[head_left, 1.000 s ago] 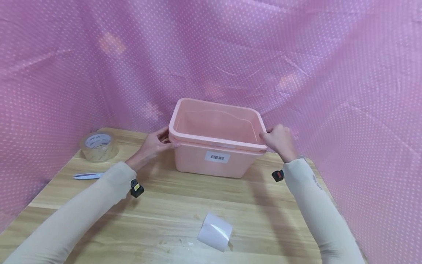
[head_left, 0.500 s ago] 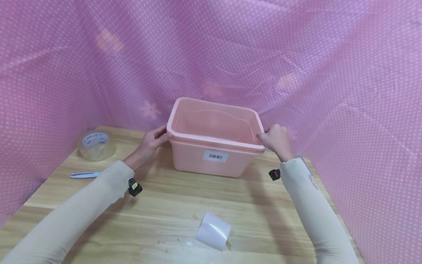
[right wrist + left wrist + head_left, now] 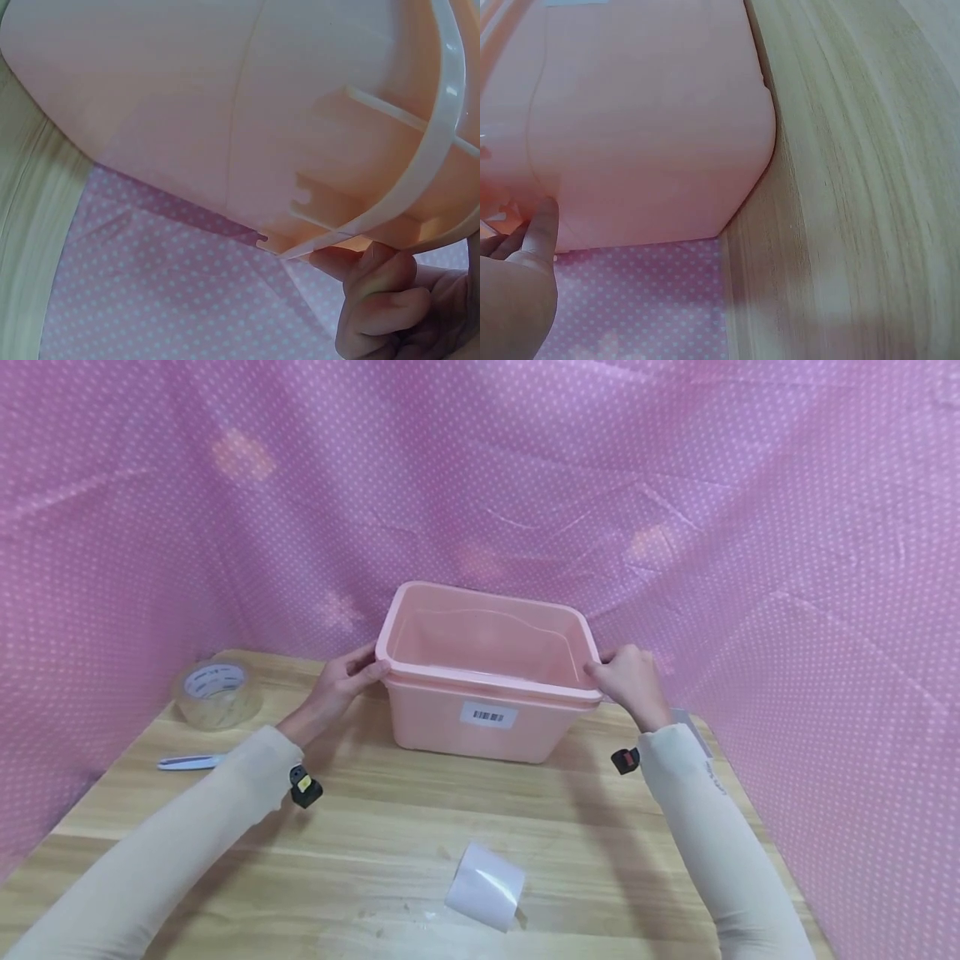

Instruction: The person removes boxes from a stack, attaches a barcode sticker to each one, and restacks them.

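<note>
A pink plastic storage bin (image 3: 420, 727) stands upright at the back of the wooden table, a barcode label (image 3: 489, 715) on its front. Its inside shows from above, with nothing in it. My left hand (image 3: 333, 689) grips the left end of the rim, thumb on the front corner and fingers around behind. At the opposite end, my right hand (image 3: 633, 683) pinches the rim, thumb over the top edge. The right wrist view shows curled fingers (image 3: 382, 300) of that hand under the ribbed rim (image 3: 420, 176). In the left wrist view the left hand (image 3: 517, 292) touches the bin's upper corner.
A wide roll of clear tape (image 3: 217, 697) sits at the table's left back. Before it lies a slim light-blue tool (image 3: 189, 762), partly behind the left sleeve. A glossy white roll (image 3: 486, 887) lies front centre. A dotted pink curtain (image 3: 480, 485) surrounds the table.
My left thumb has moved from below the rim up onto the corner. The right hand keeps its hold. The whole view has shifted slightly, and the bin appears a little further left.
</note>
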Demonstrator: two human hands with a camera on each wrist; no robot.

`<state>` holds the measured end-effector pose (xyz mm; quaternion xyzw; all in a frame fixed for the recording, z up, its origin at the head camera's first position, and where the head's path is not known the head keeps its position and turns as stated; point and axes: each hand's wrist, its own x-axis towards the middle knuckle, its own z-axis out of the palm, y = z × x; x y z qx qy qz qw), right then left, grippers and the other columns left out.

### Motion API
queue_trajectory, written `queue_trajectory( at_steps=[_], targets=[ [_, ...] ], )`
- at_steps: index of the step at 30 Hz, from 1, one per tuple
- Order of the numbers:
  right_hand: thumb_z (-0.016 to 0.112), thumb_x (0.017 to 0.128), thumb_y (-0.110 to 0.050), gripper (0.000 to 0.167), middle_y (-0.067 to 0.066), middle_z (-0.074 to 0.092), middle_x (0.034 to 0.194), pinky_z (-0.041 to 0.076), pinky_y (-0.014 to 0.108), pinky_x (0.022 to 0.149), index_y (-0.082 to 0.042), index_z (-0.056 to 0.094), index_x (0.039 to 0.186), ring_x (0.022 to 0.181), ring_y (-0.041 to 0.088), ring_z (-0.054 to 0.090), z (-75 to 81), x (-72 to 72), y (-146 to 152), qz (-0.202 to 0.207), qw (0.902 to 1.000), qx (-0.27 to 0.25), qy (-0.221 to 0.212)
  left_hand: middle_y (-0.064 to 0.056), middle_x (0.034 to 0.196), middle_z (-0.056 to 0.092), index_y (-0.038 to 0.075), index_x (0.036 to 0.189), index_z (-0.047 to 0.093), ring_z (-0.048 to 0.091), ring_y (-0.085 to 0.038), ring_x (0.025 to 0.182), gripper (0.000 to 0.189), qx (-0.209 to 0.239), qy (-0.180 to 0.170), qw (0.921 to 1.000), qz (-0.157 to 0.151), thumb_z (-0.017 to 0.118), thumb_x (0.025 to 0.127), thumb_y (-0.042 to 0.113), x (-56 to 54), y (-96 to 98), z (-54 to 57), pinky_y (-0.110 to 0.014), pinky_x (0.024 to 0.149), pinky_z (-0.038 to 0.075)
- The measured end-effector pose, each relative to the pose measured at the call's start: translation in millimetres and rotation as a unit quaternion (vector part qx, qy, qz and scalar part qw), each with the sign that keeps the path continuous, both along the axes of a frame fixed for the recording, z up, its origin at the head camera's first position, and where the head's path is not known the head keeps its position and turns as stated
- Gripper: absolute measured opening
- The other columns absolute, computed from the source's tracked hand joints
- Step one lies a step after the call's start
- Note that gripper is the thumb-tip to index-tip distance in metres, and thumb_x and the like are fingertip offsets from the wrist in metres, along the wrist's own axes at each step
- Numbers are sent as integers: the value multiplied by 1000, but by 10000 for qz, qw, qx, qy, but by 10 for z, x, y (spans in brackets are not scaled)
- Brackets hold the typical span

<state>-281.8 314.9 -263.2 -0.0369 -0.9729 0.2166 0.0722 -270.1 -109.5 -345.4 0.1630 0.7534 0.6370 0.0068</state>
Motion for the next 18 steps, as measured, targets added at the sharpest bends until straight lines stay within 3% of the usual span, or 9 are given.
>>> queue_trajectory(
  at_steps=[5, 9, 12, 14, 16, 18],
  targets=[
    [62, 87, -36, 36, 10, 77, 83, 42, 28, 52, -11, 81, 106, 64, 18, 53, -11, 25, 4, 65, 9999, -55, -75, -15, 164, 35, 5, 158, 31, 36, -31, 152, 63, 181, -10, 9998, -30, 54, 104, 28, -3, -8, -19, -42, 125, 33],
    [59, 92, -39, 41, 15, 78, 107, 56, 37, 70, -8, 78, 111, 93, 31, 70, -50, 32, 49, 175, 9996, -190, -89, -17, 162, 38, 4, 157, 33, 39, -31, 149, 61, 164, 26, 9998, -107, 53, 105, 29, -9, -40, -22, -34, 121, 38],
    [55, 96, -42, 46, 17, 76, 114, 58, 45, 84, -6, 75, 117, 107, 36, 70, -70, 18, 95, 250, 9992, -304, -100, -18, 158, 44, 4, 154, 39, 49, -20, 141, 58, 7, 105, 9999, -31, 53, 105, 32, -24, -81, -23, -27, 118, 42],
    [52, 99, -44, 51, 19, 76, 113, 59, 50, 88, -4, 72, 122, 106, 38, 70, -75, 16, 118, 361, 9984, -415, -131, -19, 154, 49, 3, 151, 44, 55, -10, 131, 56, -73, 150, 9998, 56, 55, 104, 32, -38, -117, -23, -24, 114, 43],
    [48, 101, -45, 53, 19, 76, 113, 58, 52, 91, -4, 70, 125, 107, 39, 70, -79, 11, 140, 460, 9980, -437, -37, -19, 152, 51, 3, 149, 46, 55, -1, 124, 55, -105, 123, 9998, 131, 56, 103, 32, -50, -156, -21, -25, 114, 43],
    [46, 102, -45, 53, 19, 77, 110, 59, 51, 88, -4, 71, 125, 104, 39, 70, -82, 11, 156, 523, 9974, -483, 145, -19, 153, 50, 3, 149, 46, 54, -2, 124, 55, -134, 120, 9997, 136, 55, 104, 32, -58, -196, -10, -32, 117, 41]
  ],
)
